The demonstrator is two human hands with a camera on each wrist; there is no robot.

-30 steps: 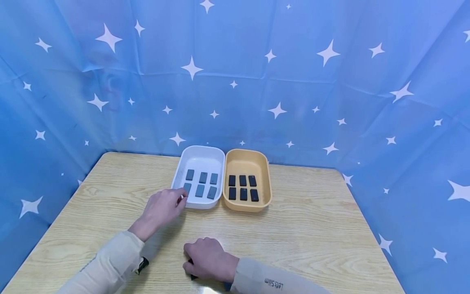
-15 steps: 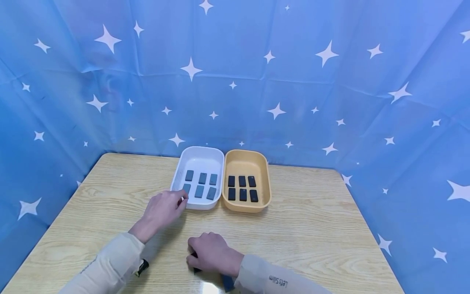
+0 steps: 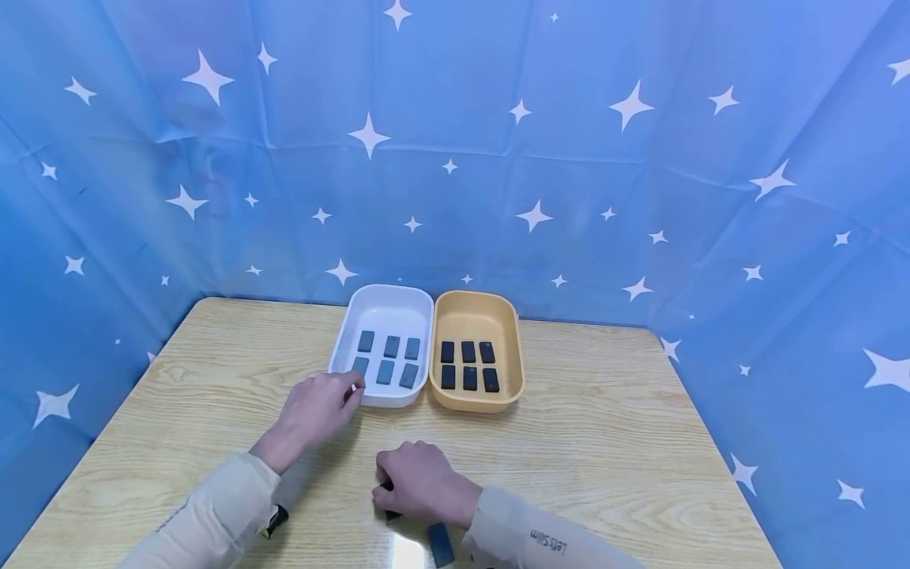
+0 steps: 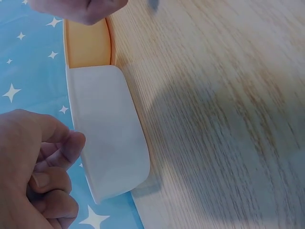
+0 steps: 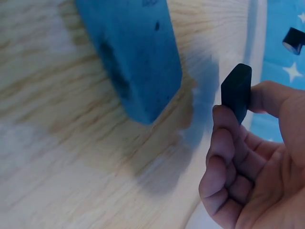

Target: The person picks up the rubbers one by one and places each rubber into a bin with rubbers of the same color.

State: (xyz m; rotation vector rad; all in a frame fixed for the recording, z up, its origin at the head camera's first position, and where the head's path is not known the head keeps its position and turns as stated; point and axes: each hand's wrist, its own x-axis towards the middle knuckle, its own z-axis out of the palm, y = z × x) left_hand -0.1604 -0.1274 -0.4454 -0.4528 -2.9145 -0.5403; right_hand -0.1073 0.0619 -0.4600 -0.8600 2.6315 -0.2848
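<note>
My left hand [image 3: 316, 407] stays at the near left corner of the white tray [image 3: 392, 401], its thumb and forefinger meeting at the rim [image 4: 82, 160]. From the head view they appear to pinch that rim, thumb outside. My right hand [image 3: 425, 486] is low over the table, nearer to me. Its thumb and fingers pinch a small dark rectangular block [image 5: 236, 90] by its edges, mostly hidden in the head view. A second dark blue-black block [image 3: 440, 545] lies on the table under the right wrist; it looms large and bluish in the right wrist view.
Against the white tray's right side stands a yellow-orange tray [image 3: 475, 405] with several black blocks [image 3: 469, 378] in two rows. Several grey blocks [image 3: 385, 371] lie in two rows inside the white tray. Behind the wooden table [image 3: 604, 442] hangs a blue star-patterned curtain [image 3: 462, 197].
The right hand has moved slightly right and away from me with the dark block, uncovering the other block under its wrist. The left hand has stayed at the white tray.
</note>
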